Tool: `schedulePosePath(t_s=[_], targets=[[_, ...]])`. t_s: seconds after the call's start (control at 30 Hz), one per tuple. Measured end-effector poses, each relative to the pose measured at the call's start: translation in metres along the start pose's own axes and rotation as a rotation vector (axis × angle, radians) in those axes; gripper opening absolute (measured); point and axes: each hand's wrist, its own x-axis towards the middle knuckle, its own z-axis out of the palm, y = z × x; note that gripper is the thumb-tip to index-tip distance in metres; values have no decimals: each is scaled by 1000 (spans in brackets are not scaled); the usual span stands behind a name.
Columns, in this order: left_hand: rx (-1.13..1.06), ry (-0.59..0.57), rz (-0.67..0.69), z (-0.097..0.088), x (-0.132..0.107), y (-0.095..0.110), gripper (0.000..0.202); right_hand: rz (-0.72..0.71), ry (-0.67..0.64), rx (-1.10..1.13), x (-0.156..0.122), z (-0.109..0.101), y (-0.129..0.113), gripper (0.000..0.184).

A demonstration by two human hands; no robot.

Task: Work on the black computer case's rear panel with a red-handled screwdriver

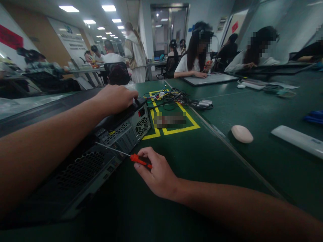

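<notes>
A black desktop computer case point(113, 131) lies on the green table at the left, its back panel with fan grille and ports turned toward me. My left hand point(116, 97) is on the top near the far corner, its fingers bent over the edge and gripping the case. In my right hand point(157, 173) is a screwdriver point(136, 158) with a red and black handle, closed between thumb and fingers. Its long metal shaft points left, and the tip meets the rear edge of the case; whether it sits in a screw is too small to tell.
Beyond the case lies a tangle of cables point(174, 97), beside yellow tape point(181, 130) marked on the table. A pale mouse point(242, 133) and a long white object point(297, 139) lie to the right. Co-workers sit across the table, one over a flat panel point(214, 79).
</notes>
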Motion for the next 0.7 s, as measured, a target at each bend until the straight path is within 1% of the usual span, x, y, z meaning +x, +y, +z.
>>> schedulePosePath(t_s=[0.2, 0.5, 0.7], targets=[[-18, -20, -18, 0, 0, 0, 47, 2, -9, 0, 0, 0, 0, 15], [-17, -2, -22, -1, 0, 1, 46, -17, 0, 3, -1, -1, -1, 15], [-17, 0, -31, -2, -1, 3, 47, -61, 22, -23, -2, -1, -2, 15]])
